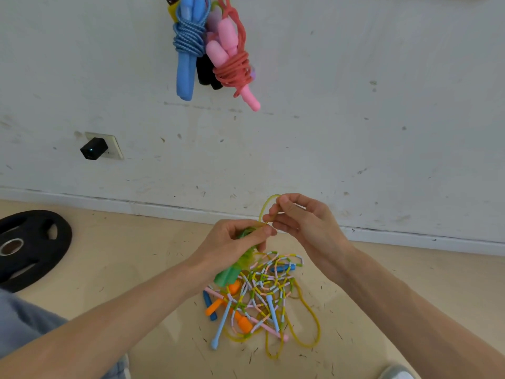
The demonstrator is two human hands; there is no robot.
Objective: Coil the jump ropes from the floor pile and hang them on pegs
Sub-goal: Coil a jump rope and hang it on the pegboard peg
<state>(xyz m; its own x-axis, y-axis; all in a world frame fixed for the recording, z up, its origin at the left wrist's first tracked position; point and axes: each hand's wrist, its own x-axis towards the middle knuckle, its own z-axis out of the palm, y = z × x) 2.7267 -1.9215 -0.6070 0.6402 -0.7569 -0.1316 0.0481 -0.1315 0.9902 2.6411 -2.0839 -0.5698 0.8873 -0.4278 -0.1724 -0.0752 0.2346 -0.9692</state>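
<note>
My left hand (235,239) grips the green handles (231,272) of a jump rope, which point down toward the floor. My right hand (297,217) pinches that rope's yellow-green cord (266,205), which arches in a small loop between the two hands. More of this cord (308,324) trails in loops on the floor. Below my hands lies the pile (259,294): beaded multicolour ropes with thin light-blue and pink handles, plus orange and blue handles. On the wall above hang coiled ropes: a blue one (188,47), a pink one (232,58) and a black one (206,72).
A black weight plate (30,244) lies on the floor at the left. A black plug (94,148) sits in a wall socket. A white baseboard (164,209) runs along the wall. A shoe tip (396,373) shows at the bottom right.
</note>
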